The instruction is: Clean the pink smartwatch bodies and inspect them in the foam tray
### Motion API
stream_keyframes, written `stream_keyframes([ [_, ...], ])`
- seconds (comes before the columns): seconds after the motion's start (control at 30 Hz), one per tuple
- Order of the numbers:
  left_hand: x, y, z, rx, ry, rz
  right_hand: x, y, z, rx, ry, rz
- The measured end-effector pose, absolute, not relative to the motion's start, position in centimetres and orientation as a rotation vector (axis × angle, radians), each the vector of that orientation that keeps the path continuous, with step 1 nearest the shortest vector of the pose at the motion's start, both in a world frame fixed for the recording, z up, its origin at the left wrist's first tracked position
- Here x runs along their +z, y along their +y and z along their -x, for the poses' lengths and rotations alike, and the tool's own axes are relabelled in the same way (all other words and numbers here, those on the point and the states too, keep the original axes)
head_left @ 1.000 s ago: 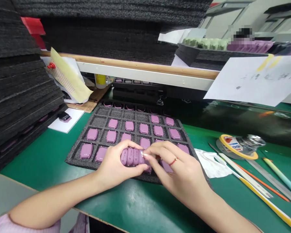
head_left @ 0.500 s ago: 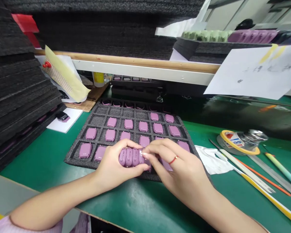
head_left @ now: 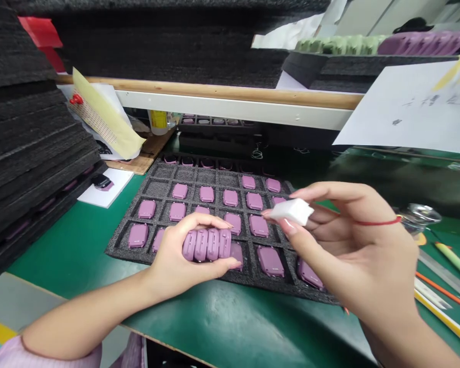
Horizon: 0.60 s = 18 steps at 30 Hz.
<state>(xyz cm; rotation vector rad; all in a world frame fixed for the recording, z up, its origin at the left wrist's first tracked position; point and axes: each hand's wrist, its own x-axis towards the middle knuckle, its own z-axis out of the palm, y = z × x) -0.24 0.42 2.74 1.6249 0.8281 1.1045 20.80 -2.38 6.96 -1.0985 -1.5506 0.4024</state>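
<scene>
My left hand point(head_left: 180, 250) is wrapped round a row of several purple watch cases point(head_left: 207, 245) held side by side, their edges facing up. It hovers over the near side of a black foam tray point(head_left: 117, 248). More purple watch cases point(head_left: 270, 260) lie one to a compartment in that tray. Raised over the tray's right side, my right hand point(head_left: 352, 240) pinches a small folded white wipe point(head_left: 293, 210) between thumb and fingertips, apart from the held cases. My right hand and forearm cover part of the bench behind them.
Tall stacks of black foam trays point(head_left: 26, 133) stand at the left. A white pad with a dark watch point(head_left: 101, 181) lies beside them. A shelf edge point(head_left: 214, 99) crosses above. A metal-capped bottle point(head_left: 419, 217), a ruler and pens lie at the right.
My right hand has moved away from the held watch cases, up and to the right, with the white wipe now plainly visible in it. My left hand keeps its grip on the cases.
</scene>
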Motion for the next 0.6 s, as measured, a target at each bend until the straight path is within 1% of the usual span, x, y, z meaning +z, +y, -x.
stream_keyframes([
  [0.17, 2.9, 0.4, 0.2, 1.114, 0.800, -1.655, 6.4, -2.9, -20.4, 0.306, -1.745, 1.121],
  [0.3, 2.7, 0.4, 0.2, 1.093, 0.804, -1.662, 6.2, -3.4, -19.6, 0.290, -1.938, 1.026],
  [0.47, 2.4, 0.4, 0.0, 1.059, 0.860, -1.665, 5.7, -3.0, -18.6, 0.171, -1.998, 0.989],
  [0.6, 2.3, 0.2, -0.1, 1.050, 0.889, -1.662, 5.3, -2.7, -18.3, -0.033, -2.016, 1.025],
])
